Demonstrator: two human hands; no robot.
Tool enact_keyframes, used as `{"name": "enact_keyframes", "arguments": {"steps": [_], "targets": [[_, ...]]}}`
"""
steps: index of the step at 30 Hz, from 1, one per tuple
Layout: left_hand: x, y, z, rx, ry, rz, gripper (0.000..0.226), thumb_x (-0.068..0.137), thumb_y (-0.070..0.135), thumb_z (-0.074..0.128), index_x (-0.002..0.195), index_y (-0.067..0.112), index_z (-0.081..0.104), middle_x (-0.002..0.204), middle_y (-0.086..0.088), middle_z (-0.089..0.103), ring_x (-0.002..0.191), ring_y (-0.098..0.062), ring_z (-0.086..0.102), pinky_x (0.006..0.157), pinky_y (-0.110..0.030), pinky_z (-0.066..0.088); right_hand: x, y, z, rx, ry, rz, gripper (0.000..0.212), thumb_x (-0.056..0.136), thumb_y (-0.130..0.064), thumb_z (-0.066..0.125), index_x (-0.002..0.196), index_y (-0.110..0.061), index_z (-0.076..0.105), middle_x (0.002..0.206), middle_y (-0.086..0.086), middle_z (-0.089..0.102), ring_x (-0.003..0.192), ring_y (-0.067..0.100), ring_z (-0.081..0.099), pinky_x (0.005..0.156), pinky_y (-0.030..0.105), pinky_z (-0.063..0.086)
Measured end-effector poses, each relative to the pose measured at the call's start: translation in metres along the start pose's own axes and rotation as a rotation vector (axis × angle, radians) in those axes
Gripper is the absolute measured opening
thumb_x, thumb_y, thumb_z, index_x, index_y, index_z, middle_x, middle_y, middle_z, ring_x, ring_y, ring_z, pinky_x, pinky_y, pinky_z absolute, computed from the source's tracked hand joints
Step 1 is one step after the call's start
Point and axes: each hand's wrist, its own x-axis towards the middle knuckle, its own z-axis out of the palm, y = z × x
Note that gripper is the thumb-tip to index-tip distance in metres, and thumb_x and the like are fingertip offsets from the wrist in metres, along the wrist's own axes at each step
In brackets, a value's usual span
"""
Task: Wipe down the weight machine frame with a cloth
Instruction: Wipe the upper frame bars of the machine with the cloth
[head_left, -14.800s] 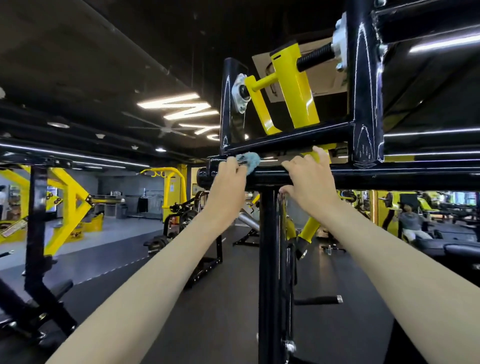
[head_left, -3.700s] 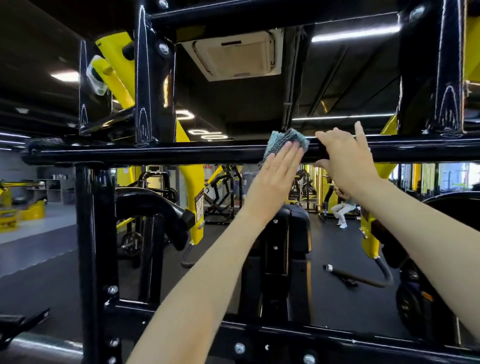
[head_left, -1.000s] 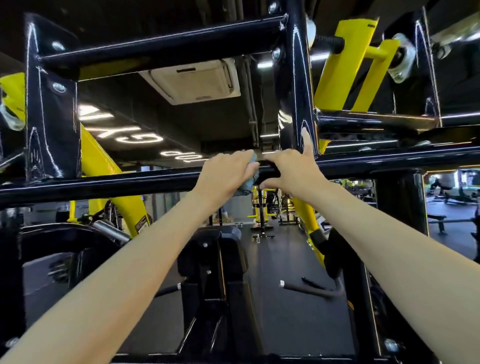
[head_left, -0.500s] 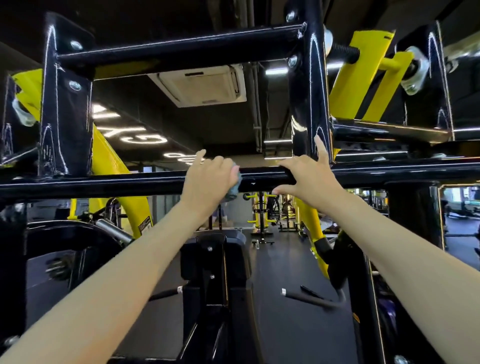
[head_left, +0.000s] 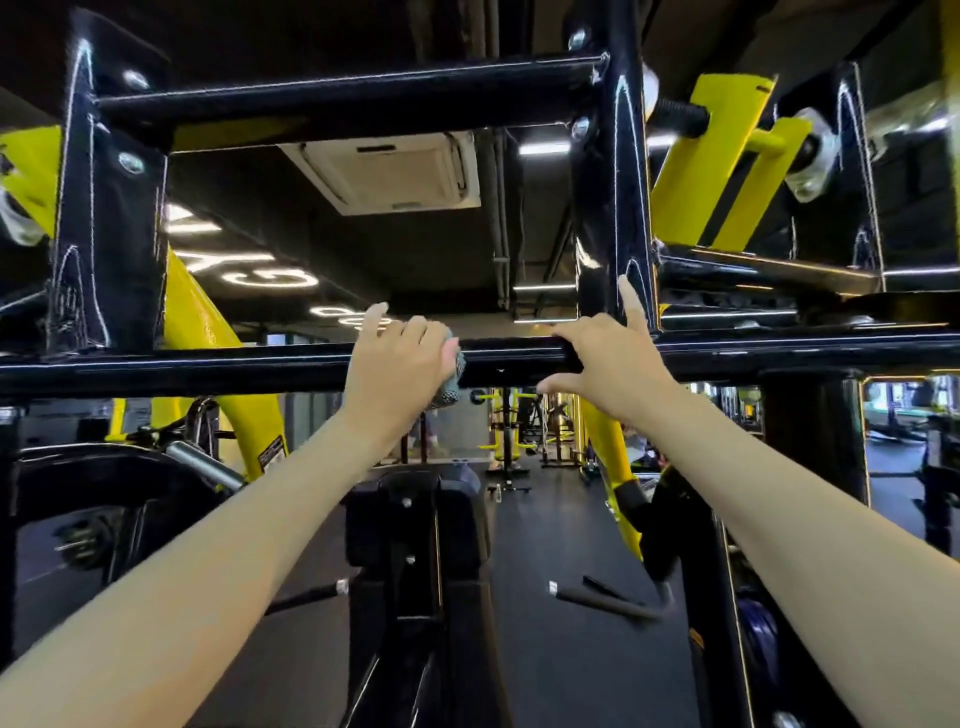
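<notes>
A black horizontal bar (head_left: 208, 366) of the weight machine frame runs across the view at head height. My left hand (head_left: 397, 371) grips a blue-grey cloth (head_left: 451, 387) and presses it against this bar; only the cloth's right edge shows past the fingers. My right hand (head_left: 605, 366) holds the same bar a short way to the right, thumb beneath it and index finger pointing up along the black upright post (head_left: 626, 171). A second black crossbar (head_left: 337, 101) sits higher up.
Yellow lever arms (head_left: 711, 166) hang at the upper right and another yellow arm (head_left: 208, 332) at the left. A black padded seat back (head_left: 415, 514) stands below the bar. More gym machines and dark floor lie beyond.
My left hand has slid the cloth leftward along the bar, away from my right hand, which stays on the bar by the upright. The view has tilted slightly.
</notes>
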Motion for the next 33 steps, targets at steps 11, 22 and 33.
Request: {"name": "enact_keyframes", "arguments": {"steps": [11, 22, 33], "targets": [[0.029, 0.058, -0.002, -0.06, 0.078, 0.106, 0.038, 0.099, 0.024, 0.036, 0.076, 0.012, 0.063, 0.067, -0.004, 0.059, 0.058, -0.023, 0.055, 0.084, -0.042, 0.049, -0.001, 0.001, -0.004, 0.092, 0.017, 0.049, 0.041, 0.083, -0.057, 0.06, 0.109, -0.025, 0.063, 0.095, -0.01, 0.066, 0.103, 0.014, 0.061, 0.11, 0.04, -0.025], [0.039, 0.08, -0.001, -0.054, 0.1, 0.064, 0.039, 0.099, 0.031, 0.039, 0.077, 0.012, 0.064, 0.068, -0.003, 0.059, 0.061, -0.022, 0.054, 0.08, -0.039, 0.048, 0.002, -0.001, -0.016, -0.067, -0.032, -0.063, 0.058, 0.086, -0.063, 0.051, 0.13, -0.025, 0.052, 0.125, -0.001, 0.061, 0.133, 0.016, 0.044, 0.112, 0.038, -0.022], [0.031, 0.057, -0.02, -0.012, -0.17, -0.093, 0.033, 0.093, 0.029, 0.058, 0.063, 0.017, 0.051, 0.055, 0.002, 0.045, 0.049, -0.018, 0.045, 0.079, -0.037, 0.046, -0.03, 0.009, -0.022, 0.104, -0.071, 0.382, 0.133, 0.071, -0.062, 0.071, 0.149, -0.004, -0.02, 0.155, 0.031, -0.012, 0.145, 0.043, -0.007, 0.116, 0.052, -0.002]]}}
